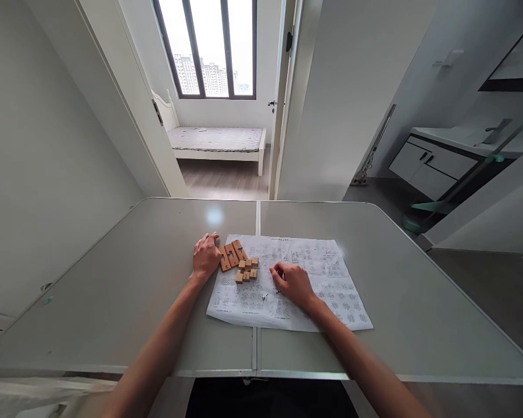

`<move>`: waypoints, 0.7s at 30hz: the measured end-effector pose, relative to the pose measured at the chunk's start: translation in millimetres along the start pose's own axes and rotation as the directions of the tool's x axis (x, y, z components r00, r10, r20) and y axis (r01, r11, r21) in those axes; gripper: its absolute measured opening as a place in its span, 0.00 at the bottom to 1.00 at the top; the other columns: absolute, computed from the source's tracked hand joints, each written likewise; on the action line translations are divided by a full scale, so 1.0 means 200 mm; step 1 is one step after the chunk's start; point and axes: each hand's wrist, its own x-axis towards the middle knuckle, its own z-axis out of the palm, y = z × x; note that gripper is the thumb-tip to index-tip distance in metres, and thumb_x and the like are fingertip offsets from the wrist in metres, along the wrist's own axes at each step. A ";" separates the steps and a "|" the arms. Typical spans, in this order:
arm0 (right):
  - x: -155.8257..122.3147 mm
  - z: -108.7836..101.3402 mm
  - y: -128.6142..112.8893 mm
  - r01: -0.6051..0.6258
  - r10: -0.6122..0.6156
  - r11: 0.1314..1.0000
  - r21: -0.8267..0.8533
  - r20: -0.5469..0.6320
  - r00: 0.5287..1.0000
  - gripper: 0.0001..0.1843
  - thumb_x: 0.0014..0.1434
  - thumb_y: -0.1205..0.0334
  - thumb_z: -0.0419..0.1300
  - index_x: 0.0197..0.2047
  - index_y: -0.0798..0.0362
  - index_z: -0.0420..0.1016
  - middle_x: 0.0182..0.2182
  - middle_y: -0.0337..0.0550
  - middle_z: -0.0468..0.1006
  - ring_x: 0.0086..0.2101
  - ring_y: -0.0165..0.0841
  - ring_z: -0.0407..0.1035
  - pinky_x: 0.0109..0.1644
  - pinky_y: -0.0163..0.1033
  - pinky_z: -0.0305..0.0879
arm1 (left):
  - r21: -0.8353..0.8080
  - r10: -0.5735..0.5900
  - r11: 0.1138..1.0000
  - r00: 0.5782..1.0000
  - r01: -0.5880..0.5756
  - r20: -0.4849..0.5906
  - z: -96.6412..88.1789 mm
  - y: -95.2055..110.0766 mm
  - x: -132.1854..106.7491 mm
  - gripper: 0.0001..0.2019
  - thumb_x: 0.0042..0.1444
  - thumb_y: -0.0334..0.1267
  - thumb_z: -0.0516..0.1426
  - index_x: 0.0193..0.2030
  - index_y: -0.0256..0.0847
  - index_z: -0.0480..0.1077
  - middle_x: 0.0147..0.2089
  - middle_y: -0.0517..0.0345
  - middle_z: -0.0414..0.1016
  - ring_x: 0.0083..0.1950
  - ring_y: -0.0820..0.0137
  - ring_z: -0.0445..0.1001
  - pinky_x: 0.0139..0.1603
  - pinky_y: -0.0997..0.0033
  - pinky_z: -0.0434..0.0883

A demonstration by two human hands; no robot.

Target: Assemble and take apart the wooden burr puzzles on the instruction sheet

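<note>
Three notched wooden plates [232,260] lie side by side in the head view, at the upper left of a large printed sheet [348,302] spread over the counter [113,290]. Just beside them, toward the middle of the sheet, small wooden blocks [248,264] sit close together in two short rows, lighter in tone than the plates. The left hand [206,254] rests palm down left of the plates, its fingers loosely spread and closed around nothing, the thumb side right against the nearest plate. The right hand [293,281] is over the middle of the sheet, apart from the blocks, its fingers curled in and narrow; from this height I cannot tell whether anything is pinched between them. A small metallic piece [265,296] lies on the paper between the two forearms, near the right hand. The sheet carries rows of tiny diagrams, too small to read, and crosses the seam running down the counter. Beyond, through a doorway, a white bed [218,139] stands below a dark-framed window [209,49], with a washbasin cabinet [444,174] off to the right.
</note>
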 end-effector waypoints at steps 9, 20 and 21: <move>0.00 0.00 0.00 -0.005 0.005 1.000 -0.002 0.013 1.000 0.16 0.71 0.54 0.54 0.35 0.49 0.77 0.28 0.39 0.81 0.29 0.33 0.73 0.34 0.34 0.56 | 0.012 -0.006 1.000 1.000 0.006 0.022 -0.01 0.01 -0.01 0.24 0.60 0.26 0.48 0.60 0.40 0.70 0.68 0.49 0.71 0.73 0.58 0.62 0.75 0.53 0.55; 0.00 -0.01 0.00 -0.012 0.011 1.000 0.012 0.025 1.000 0.18 0.71 0.52 0.52 0.34 0.50 0.76 0.28 0.40 0.81 0.29 0.33 0.72 0.35 0.35 0.55 | 0.001 0.017 1.000 1.000 -0.017 -0.018 0.01 0.00 -0.01 0.21 0.61 0.28 0.48 0.59 0.40 0.71 0.65 0.46 0.74 0.72 0.57 0.64 0.74 0.51 0.57; 0.00 -0.01 0.00 -0.010 0.010 1.000 0.013 0.025 1.000 0.18 0.71 0.52 0.52 0.34 0.50 0.76 0.28 0.40 0.81 0.29 0.33 0.72 0.35 0.35 0.55 | -0.004 0.019 1.000 1.000 -0.019 -0.025 0.02 -0.01 -0.01 0.21 0.61 0.28 0.48 0.58 0.40 0.71 0.65 0.46 0.74 0.72 0.57 0.65 0.74 0.51 0.57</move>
